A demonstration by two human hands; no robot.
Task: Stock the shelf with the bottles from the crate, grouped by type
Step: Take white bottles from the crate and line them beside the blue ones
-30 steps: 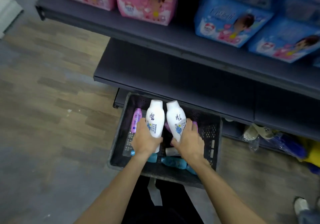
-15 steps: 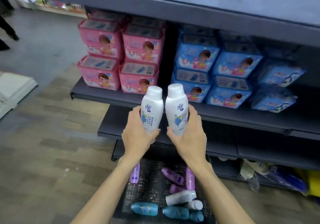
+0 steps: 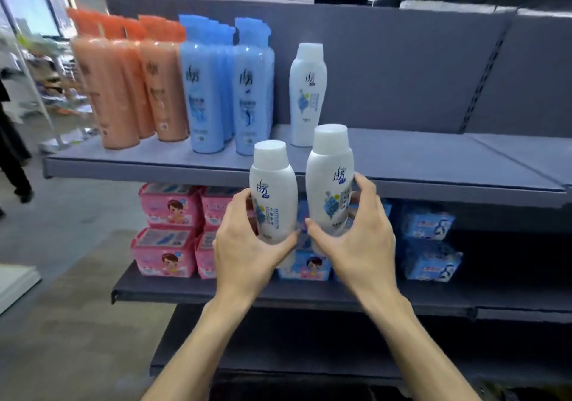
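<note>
My left hand [image 3: 244, 246] grips a white bottle [image 3: 272, 190] upright, and my right hand [image 3: 359, 239] grips a second white bottle [image 3: 329, 181] beside it. Both bottles are raised just in front of the front edge of the grey top shelf [image 3: 402, 159]. On that shelf stand several orange bottles [image 3: 123, 91] at the left, several blue bottles [image 3: 216, 91] next to them, and one white bottle [image 3: 308, 94] of the same kind to their right. The crate is out of view.
The top shelf is bare to the right of the lone white bottle. Pink packs [image 3: 168, 230] and blue packs [image 3: 427, 246] fill the shelf below. A person's dark leg [image 3: 12, 165] stands at the far left on the floor.
Both hands have lifted the two white bottles from the crate up to the level of the top shelf. The view has tilted upward, so the crate has dropped out of sight.
</note>
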